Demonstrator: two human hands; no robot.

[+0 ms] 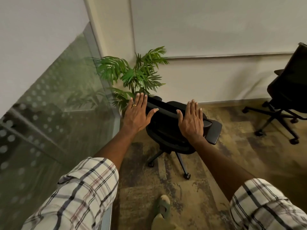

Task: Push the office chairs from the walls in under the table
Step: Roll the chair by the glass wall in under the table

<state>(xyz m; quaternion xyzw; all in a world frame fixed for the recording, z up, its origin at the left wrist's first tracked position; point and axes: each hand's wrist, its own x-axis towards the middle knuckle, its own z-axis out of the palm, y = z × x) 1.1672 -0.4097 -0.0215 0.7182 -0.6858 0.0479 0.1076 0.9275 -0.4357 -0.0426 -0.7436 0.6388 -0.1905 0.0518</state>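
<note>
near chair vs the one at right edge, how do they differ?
The near chair stands in the corner beside the plant; the far chair stands along the wall at the frame's right edge, partly cut off. The left hand and right hand hover open over the near chair's backrest; nothing touches the far one. Both are black, on castors.

Corner of an office room in front of me. Plain off-white painted wall (216, 27) straight ahead, a thin horizontal ledge running across it low down. To my left, a frosted glass partition with dotted bands (41, 113), reflecting greenery. A leafy green potted palm plant (134, 75) stands in the corner where the glass meets the wall. Underfoot, mottled brown and tan patterned carpet (224, 163). Light is soft and even, no hard shadows.
</note>
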